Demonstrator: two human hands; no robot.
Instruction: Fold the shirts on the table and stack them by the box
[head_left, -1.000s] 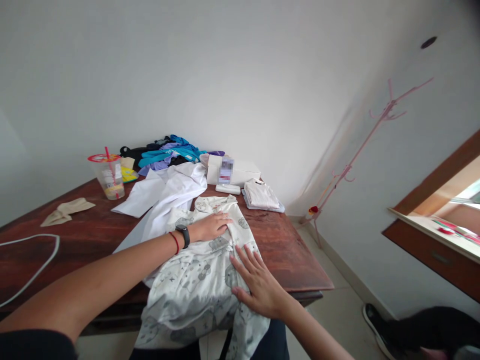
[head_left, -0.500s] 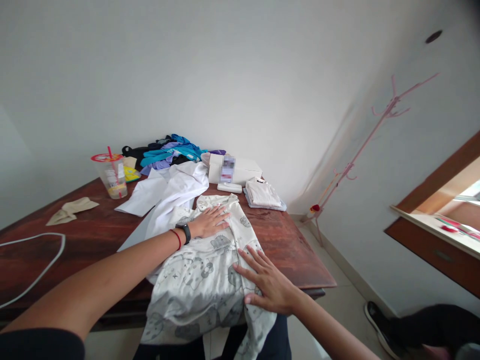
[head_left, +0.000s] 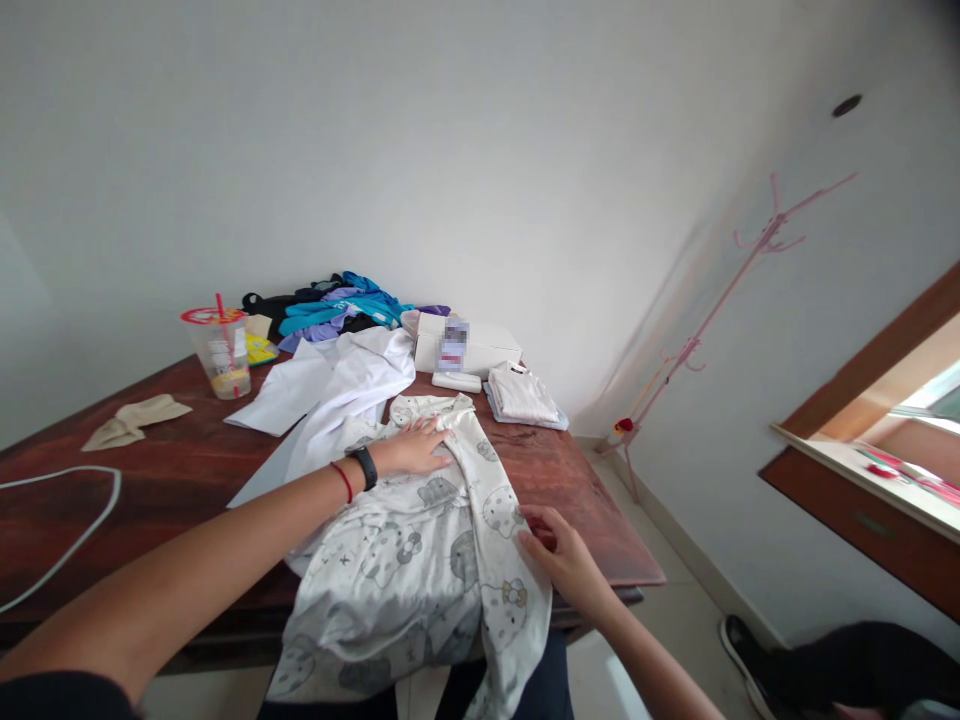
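Note:
A white pajama top (head_left: 420,540) with grey cartoon-cat print lies on the wooden table, its collar toward the wall and its lower part hanging over the front edge. My left hand (head_left: 412,447) rests flat on its upper part, fingers stretched out. At the right side, my right hand (head_left: 566,560) has thumb and fingers bent around the edge of the long sleeve, pinching the cloth. That sleeve runs along the right side of the top and hangs toward my lap. Left of the top, partly under it, lies a white garment (head_left: 360,365).
On the table (head_left: 592,530) stand a plastic cup (head_left: 225,360) with a straw, a white box (head_left: 487,345) and folded clothes (head_left: 521,393). A heap of coloured clothes (head_left: 345,310) lies by the wall. A beige cloth (head_left: 139,420) and white cable (head_left: 112,500) lie left. A pink coat rack (head_left: 720,300) stands right.
My right hand has gone from lying spread on the top to pinching the sleeve's outer edge, a little further right. The sleeve now lies flatter. My left hand stays on the upper part, shifted slightly.

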